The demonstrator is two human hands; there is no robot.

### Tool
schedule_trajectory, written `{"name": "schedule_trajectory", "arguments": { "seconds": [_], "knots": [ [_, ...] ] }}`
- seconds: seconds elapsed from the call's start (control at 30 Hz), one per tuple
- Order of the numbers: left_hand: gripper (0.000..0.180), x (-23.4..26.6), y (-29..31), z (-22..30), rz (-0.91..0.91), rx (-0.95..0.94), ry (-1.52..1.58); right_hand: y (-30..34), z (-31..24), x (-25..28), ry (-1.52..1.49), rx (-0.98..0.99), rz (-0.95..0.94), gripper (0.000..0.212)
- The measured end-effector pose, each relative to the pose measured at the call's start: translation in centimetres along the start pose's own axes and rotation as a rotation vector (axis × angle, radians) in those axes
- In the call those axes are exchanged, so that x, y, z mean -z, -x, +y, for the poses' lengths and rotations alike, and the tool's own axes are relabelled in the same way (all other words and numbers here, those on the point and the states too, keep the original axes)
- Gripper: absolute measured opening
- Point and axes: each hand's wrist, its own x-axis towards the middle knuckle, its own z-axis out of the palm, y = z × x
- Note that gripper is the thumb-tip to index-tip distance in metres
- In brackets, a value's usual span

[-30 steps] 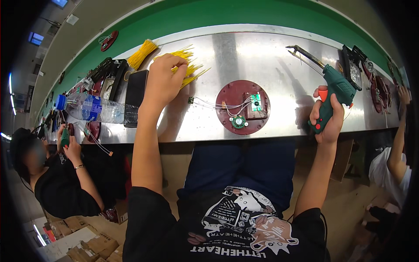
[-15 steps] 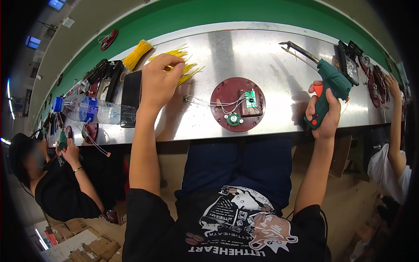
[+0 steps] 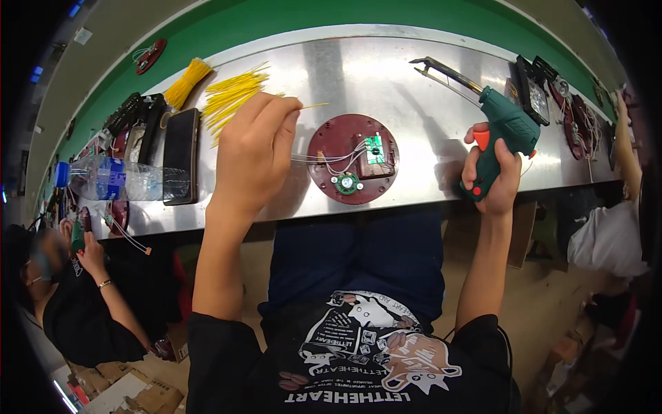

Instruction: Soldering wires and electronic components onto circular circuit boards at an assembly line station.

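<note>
My left hand (image 3: 254,155) is closed in a pinch on one thin yellow wire (image 3: 316,105), whose end sticks out to the right past the fingertips. Just behind it lies a loose pile of yellow wires (image 3: 231,95). Wrapped around the handle of a green soldering gun (image 3: 509,119) is my right hand (image 3: 498,178); the metal tip points far left, raised over the bench. Between my hands rests a round dark red plastic disc (image 3: 324,134), carrying a green circuit board (image 3: 374,149), a small round green part (image 3: 347,183) and white leads running left behind my left hand.
A tied yellow wire bundle (image 3: 186,83), a dark phone (image 3: 181,141) and a clear plastic bottle (image 3: 141,181) lie at the left of the metal bench (image 3: 414,103). Black trays (image 3: 534,90) and more red discs stand at the right. Co-workers sit on both sides.
My left hand has come away from the wire pile, toward the disc, with a single yellow wire now showing in its fingers. The whole view has shifted slightly; my right hand keeps its grip.
</note>
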Motion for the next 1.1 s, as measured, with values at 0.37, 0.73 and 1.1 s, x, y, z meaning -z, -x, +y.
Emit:
{"name": "schedule_trajectory", "arguments": {
  "seconds": [0.37,0.73,1.1],
  "knots": [
    [0.008,-0.8,0.3,-3.8,0.119,-0.023,-0.387,1.0,-0.3,-0.4,-0.011,0.103,-0.01,0.047],
    [0.022,-5.4,3.9,2.8,0.062,-0.183,0.028,8.2,-1.9,1.2,0.235,0.015,-0.204,0.067],
    [0.024,-6.7,4.0,2.1,0.094,-0.285,-0.065,8.8,-2.4,-0.3,0.269,-0.043,-0.097,0.058]
  ]
}}
